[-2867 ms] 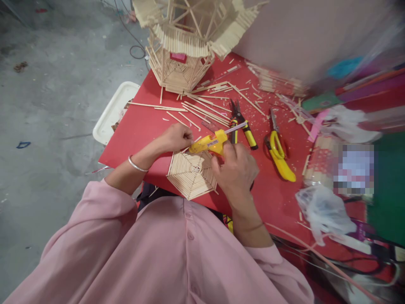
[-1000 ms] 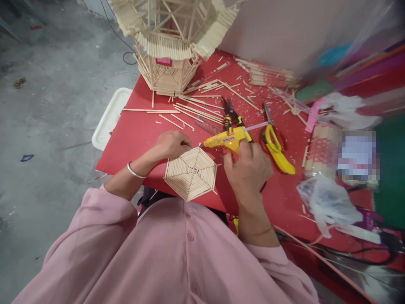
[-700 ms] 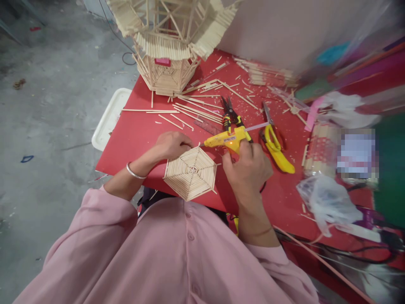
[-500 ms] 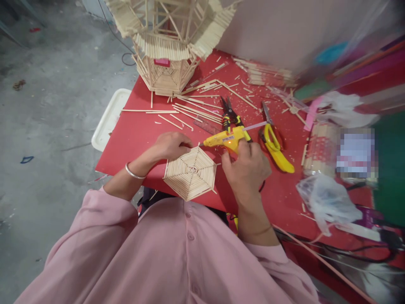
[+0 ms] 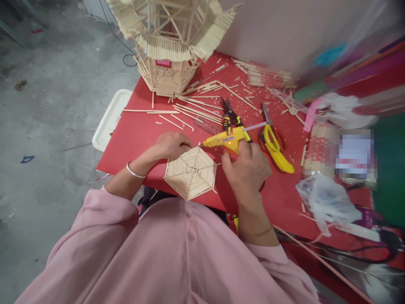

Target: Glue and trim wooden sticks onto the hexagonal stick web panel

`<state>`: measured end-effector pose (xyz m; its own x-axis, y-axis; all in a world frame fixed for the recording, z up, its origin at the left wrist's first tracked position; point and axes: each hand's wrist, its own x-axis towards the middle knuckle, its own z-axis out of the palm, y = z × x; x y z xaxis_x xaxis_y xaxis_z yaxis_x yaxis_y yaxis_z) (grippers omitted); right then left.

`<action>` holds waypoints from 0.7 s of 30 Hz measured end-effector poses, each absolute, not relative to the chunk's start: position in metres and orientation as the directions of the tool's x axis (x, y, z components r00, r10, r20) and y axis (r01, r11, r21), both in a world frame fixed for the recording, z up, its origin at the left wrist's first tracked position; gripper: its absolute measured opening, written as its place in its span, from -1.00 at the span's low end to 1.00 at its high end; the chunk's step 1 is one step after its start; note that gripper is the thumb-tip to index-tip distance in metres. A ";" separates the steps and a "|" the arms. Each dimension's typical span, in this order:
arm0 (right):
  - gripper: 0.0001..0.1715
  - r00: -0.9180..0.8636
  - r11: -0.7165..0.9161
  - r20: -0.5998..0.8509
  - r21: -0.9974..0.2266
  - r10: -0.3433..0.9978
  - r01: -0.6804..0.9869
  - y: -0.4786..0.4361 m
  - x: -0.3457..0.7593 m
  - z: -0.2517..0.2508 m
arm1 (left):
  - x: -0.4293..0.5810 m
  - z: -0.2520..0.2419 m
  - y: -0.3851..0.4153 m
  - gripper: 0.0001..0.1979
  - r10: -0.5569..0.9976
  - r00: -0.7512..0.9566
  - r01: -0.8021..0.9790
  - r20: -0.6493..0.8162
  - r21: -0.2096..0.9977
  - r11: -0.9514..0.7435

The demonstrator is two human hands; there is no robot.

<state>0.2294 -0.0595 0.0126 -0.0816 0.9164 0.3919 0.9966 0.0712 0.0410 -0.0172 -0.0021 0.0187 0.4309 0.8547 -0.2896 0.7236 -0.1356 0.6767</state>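
A hexagonal panel of thin wooden sticks [image 5: 190, 175] lies at the near edge of the red table [image 5: 139, 139]. My left hand [image 5: 173, 145] is at its upper left edge, fingers curled and closed on the panel's rim. My right hand [image 5: 248, 169] is wrapped round the handle of a yellow glue gun [image 5: 223, 139], right of the panel. The gun's nozzle points left, at the panel's top corner. A pale glue stick [image 5: 255, 126] juts from the back of the gun.
A tall stick-built model [image 5: 169, 55] stands at the back left. Loose sticks [image 5: 198, 112], black-and-yellow cutters [image 5: 229, 114] and yellow-handled scissors [image 5: 274, 143] lie beyond my hands. Plastic bags [image 5: 329, 198] and bundled sticks [image 5: 321, 147] sit at the right.
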 end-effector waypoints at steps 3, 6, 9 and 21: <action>-0.54 -0.060 0.053 0.413 0.028 0.909 0.998 -0.059 0.229 0.013 | -0.018 0.017 -0.001 -0.73 0.861 0.405 0.731 -0.307 0.675 -0.103; -0.52 -0.036 0.044 0.411 -0.011 0.911 0.999 -0.059 0.229 0.011 | -0.017 0.016 0.003 -0.80 0.859 0.392 0.734 -0.328 0.674 -0.077; -0.50 0.023 0.009 0.382 -0.081 0.924 0.997 -0.059 0.230 0.007 | -0.015 0.020 0.010 -0.84 0.828 0.412 0.738 -0.380 0.672 -0.059; -0.04 0.170 -0.071 0.190 -0.438 0.967 0.896 -0.085 0.260 -0.013 | 0.000 0.040 0.020 -0.80 0.742 0.459 0.699 -0.488 0.714 0.037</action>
